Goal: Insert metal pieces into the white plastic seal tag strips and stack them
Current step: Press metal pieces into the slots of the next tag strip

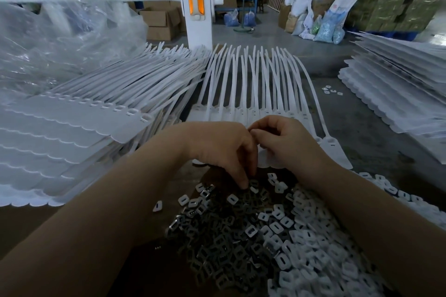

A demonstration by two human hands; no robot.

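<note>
Metal pieces (217,246): loose heap nearest the viewer, beside a heap of white plastic caps (321,248). Seal tag strip (255,84): one fanned sheet lying just beyond the hands, its tag ends under them. Left hand (224,149): fingers curled down, tips in the metal heap, apparently picking one. Right hand (284,142): fingers curled, pinching something too small to identify. Stacked strips at left (79,113) and right (395,84); which are finished, cannot tell. Many pieces remain. No legible writing
</note>
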